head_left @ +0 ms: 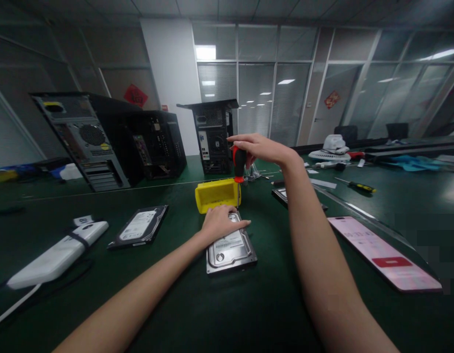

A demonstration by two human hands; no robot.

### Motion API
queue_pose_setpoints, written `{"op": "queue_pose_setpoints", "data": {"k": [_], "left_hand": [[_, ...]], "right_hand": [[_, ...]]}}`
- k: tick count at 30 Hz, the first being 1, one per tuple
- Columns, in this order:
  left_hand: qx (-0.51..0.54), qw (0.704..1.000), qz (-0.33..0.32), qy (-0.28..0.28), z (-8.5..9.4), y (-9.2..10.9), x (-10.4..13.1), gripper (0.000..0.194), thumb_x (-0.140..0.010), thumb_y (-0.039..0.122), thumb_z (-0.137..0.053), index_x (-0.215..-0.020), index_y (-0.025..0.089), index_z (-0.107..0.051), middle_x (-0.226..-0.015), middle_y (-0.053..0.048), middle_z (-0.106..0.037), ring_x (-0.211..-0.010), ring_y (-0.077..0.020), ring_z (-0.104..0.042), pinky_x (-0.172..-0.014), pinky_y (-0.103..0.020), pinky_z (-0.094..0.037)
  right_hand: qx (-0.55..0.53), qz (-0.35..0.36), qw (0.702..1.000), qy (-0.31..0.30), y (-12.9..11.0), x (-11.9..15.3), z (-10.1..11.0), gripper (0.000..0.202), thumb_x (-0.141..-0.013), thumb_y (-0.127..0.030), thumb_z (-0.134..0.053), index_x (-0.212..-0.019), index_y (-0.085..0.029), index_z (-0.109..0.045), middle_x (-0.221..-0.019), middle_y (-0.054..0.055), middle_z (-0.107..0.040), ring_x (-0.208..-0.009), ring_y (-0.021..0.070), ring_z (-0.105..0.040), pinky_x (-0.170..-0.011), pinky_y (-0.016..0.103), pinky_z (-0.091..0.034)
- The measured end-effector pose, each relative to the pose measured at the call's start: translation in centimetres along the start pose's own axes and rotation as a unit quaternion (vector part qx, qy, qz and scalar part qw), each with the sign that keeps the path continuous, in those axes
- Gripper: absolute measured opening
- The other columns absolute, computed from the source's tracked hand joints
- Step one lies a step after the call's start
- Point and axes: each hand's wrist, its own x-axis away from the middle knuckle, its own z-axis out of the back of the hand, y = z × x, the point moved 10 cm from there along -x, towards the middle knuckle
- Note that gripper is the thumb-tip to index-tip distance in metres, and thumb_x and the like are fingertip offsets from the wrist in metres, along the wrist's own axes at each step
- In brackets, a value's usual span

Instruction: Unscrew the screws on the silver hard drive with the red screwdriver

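Observation:
A silver hard drive [232,252] lies label up on the green table in front of me. My left hand [223,221] rests across its far half and grips it, thumb stretched toward the right edge. Above the drive, my right hand [254,147] is closed round the red and black handle of a screwdriver [239,165]. The screwdriver stands upright, its tip at the drive's far right corner; the exact contact point is too small to make out. Just behind the drive sits a yellow open bin [212,196], partly hidden by my left fingers.
Another hard drive [141,225] and a white power strip [61,252] lie at left. A third drive [280,195] is partly behind my right forearm. At right are a pink-screened phone [381,250] and a yellow-black screwdriver [361,187]. Computer cases [212,142] stand behind.

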Motion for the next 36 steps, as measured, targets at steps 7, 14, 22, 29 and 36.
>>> {"op": "queue_pose_setpoints", "data": {"k": [7,14,22,29,36], "left_hand": [[-0.006,1.000,0.005,-0.008,0.0,0.0,0.1,0.068,-0.072,0.076,-0.048,-0.105,0.020,-0.068,-0.108,-0.009,-0.069,-0.099,-0.0301,-0.062,-0.086,-0.042,-0.045],[-0.010,1.000,0.006,-0.008,0.0,0.0,0.0,0.069,-0.071,0.077,-0.048,-0.105,0.020,-0.068,-0.107,-0.009,-0.070,-0.098,-0.0301,-0.062,-0.086,-0.042,-0.046],[-0.008,1.000,-0.002,-0.002,0.0,0.0,0.0,0.070,-0.072,0.077,-0.048,-0.106,0.019,-0.068,-0.108,-0.009,-0.070,-0.100,-0.0308,-0.063,-0.086,-0.042,-0.046],[-0.008,1.000,0.003,-0.005,-0.1,0.0,0.0,0.070,-0.072,0.076,-0.049,-0.107,0.019,-0.068,-0.108,-0.009,-0.069,-0.100,-0.0312,-0.062,-0.087,-0.043,-0.045],[-0.011,1.000,0.005,-0.002,0.0,0.0,-0.1,0.068,-0.072,0.076,-0.050,-0.104,0.020,-0.068,-0.106,-0.008,-0.070,-0.098,-0.0303,-0.062,-0.085,-0.041,-0.045]], "right_hand": [[0.027,-0.010,1.000,0.007,0.5,0.1,0.7,0.036,-0.093,-0.031,-0.044,-0.118,-0.010,-0.061,-0.076,0.008,-0.066,-0.055,0.0110,-0.059,-0.053,0.024,-0.051],[0.035,-0.023,0.999,0.010,0.2,0.3,0.7,0.024,-0.090,-0.036,-0.051,-0.092,-0.015,-0.063,-0.077,0.008,-0.066,-0.057,0.0112,-0.061,-0.051,0.022,-0.049],[0.076,-0.005,0.997,0.013,-1.0,-0.1,-0.3,0.027,-0.090,-0.039,-0.050,-0.094,-0.014,-0.060,-0.080,0.008,-0.065,-0.053,0.0117,-0.060,-0.047,0.022,-0.049],[0.116,0.017,0.993,0.031,-1.8,0.0,-0.4,0.029,-0.090,-0.040,-0.049,-0.088,-0.013,-0.060,-0.075,0.008,-0.066,-0.048,0.0106,-0.058,-0.048,0.022,-0.046],[0.152,0.064,0.985,0.050,-1.9,-0.5,-0.5,0.034,-0.091,-0.044,-0.046,-0.089,-0.014,-0.061,-0.070,0.005,-0.064,-0.046,0.0094,-0.055,-0.049,0.021,-0.041]]}}
